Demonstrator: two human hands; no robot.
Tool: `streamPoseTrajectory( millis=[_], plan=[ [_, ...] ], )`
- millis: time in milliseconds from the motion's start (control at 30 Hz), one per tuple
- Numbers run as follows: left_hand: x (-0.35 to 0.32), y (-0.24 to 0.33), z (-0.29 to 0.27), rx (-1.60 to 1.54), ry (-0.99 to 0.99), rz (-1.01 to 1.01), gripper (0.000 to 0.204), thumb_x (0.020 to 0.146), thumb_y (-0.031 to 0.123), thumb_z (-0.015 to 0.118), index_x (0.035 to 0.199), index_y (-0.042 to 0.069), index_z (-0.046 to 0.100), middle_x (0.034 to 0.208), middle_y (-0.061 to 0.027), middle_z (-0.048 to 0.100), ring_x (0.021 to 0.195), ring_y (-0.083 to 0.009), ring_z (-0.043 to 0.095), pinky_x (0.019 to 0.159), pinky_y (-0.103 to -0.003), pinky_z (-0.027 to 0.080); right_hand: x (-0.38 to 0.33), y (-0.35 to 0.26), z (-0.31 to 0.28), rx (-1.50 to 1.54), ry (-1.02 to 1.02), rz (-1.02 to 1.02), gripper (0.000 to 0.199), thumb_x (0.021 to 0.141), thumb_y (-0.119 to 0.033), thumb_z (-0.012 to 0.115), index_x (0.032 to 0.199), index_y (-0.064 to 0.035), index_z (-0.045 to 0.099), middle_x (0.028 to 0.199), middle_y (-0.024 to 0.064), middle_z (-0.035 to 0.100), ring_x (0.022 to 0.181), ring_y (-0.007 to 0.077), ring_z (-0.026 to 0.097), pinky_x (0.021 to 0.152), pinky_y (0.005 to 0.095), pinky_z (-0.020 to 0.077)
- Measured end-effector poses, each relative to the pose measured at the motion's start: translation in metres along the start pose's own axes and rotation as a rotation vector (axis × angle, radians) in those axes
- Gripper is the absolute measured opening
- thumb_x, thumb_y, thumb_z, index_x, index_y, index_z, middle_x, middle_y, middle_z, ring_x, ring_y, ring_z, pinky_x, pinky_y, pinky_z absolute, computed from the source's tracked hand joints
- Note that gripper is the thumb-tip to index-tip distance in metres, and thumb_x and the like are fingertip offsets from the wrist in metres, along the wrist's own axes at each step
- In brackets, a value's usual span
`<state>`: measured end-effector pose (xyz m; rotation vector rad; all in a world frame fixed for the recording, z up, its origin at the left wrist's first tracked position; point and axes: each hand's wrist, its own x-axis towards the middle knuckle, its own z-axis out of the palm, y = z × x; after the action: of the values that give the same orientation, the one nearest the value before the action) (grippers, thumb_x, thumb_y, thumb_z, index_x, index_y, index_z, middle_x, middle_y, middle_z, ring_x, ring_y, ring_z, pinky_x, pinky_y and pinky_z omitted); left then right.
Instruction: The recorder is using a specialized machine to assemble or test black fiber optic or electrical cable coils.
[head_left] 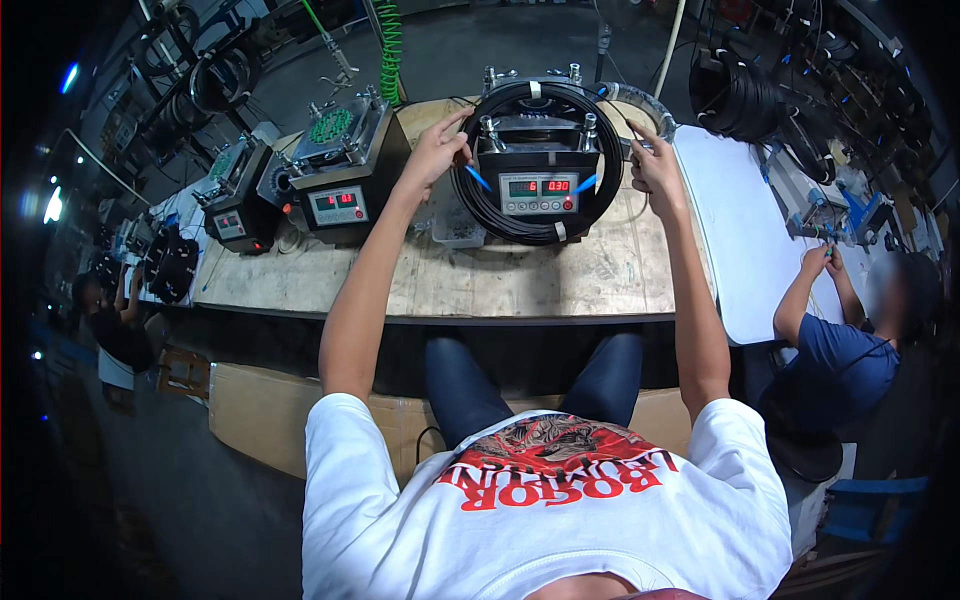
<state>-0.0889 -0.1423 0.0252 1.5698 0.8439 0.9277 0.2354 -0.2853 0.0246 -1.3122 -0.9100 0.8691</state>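
A black cable coil (465, 205), bound with white tape, is in front of a machine with a red-lit display (540, 195). Blue tips (478, 177) show inside the ring on the left and right. My left hand (437, 155) is at the coil's upper left, fingers bent round the cable there. On the other side my right hand (657, 170) is closed at a thin stretch of black cable by the upper right of the ring. Exactly what lies between the fingertips is too small to see.
Two similar machines (338, 200) (238, 215) stand to the left on the wooden bench (400, 285). Behind the coil sits a clear plastic tray (458, 232). A white table (735, 260) adjoins on the right, where a co-worker in a blue shirt (850, 365) handles something small. More black coils (740, 95) hang beyond.
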Motion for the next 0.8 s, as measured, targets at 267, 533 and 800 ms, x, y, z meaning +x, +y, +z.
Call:
streamPoseTrajectory(
  millis=[267,533,800],
  plan=[
    [0.007,-0.037,-0.018,0.282,0.155,0.164,0.041,0.102,0.012,0.049,0.142,0.02,0.057,0.064,0.0005,0.048,0.058,-0.0087,0.042,0.058,-0.025,0.039,0.026,0.019,-0.025,-0.34,-0.053,-0.083,0.05,0.1,-0.002,0.045,0.146,-0.0196,0.053,0.067,-0.0055,0.041,0.049,0.0038,0.03,0.041,0.0219,0.0235],
    [0.004,-0.09,-0.021,0.527,0.277,0.312,0.037,0.101,0.013,0.051,0.137,0.018,0.062,0.068,-0.0058,0.047,0.063,-0.0159,0.043,0.064,-0.031,0.041,0.061,0.077,-0.047,-0.393,-0.199,-0.238,0.056,0.091,0.008,0.046,0.145,-0.0072,0.052,0.1,0.0054,0.066,0.087,0.0106,0.056,0.085,0.0255,0.0468],
    [-0.005,-0.096,-0.021,0.087,0.102,-0.065,0.045,0.106,0.027,0.05,0.147,0.01,0.049,0.084,-0.0021,0.062,0.058,-0.0058,0.048,0.055,-0.021,0.039,0.046,0.081,-0.026,-0.252,-0.239,-0.212,0.071,0.09,-0.019,0.075,0.151,-0.0047,0.041,0.128,0.0118,0.064,0.112,0.0146,0.059,0.097,0.0293,0.0472]
  ],
)
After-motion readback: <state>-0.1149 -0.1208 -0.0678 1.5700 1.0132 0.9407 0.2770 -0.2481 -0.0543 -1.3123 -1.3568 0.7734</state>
